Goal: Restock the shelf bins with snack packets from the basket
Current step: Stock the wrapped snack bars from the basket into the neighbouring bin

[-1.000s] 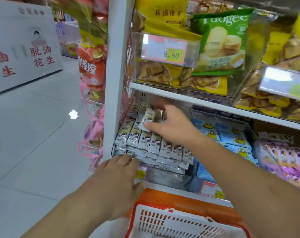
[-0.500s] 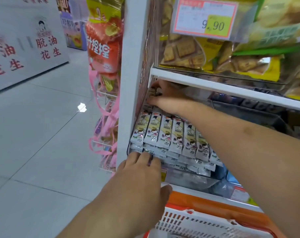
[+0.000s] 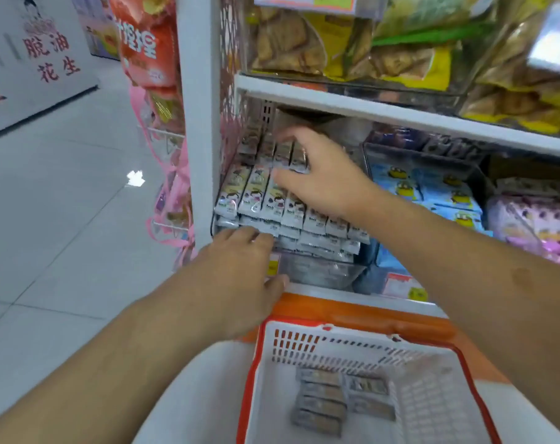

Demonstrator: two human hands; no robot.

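Snack packets fill the clear bin at the left end of the middle shelf, ranked in tidy rows, and more of the same lie in the bottom of the basket just below and in front of that bin. A moment ago the right hand was reaching deep to the back of the bin, under the upper shelf board; now it has drawn forward and hovers over the front rows with fingers spread and nothing held, so to my eye the last packet has been left at the back and that placement is done. The left hand has hardly shifted: it rests at the bin's front lip, fingers straight, tips touching the lowest front packets, as if steadying the stack. Neither hand grips a packet. The packets still waiting sit in the basket, below the bin and well apart from both hands, nearer the right forearm than the left. I'd judge the next reach goes down into the basket, since a small batch remains there and the bin looks nearly full already.
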